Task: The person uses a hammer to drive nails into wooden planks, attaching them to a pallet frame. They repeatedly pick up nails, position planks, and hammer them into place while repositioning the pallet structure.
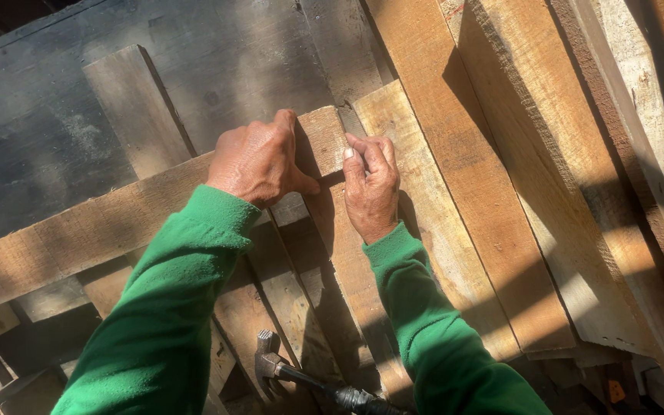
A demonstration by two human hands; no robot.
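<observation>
A long rough wooden plank [101, 223] runs from lower left up to the centre, lying across other boards. My left hand [259, 161] grips the plank's right end, fingers curled over its top edge and thumb on its face. My right hand [372, 184] holds the same end from the right, fingers pressed on its end corner. Both arms wear green sleeves. A claw hammer [286, 370] with a black handle lies on boards below, between my arms, untouched.
Several pale planks [493, 192] lean side by side at the right, partly in sunlight. A dark grey weathered panel [55, 115] fills the upper left, with a short board [136, 107] on it. More boards [301, 292] lie beneath the plank.
</observation>
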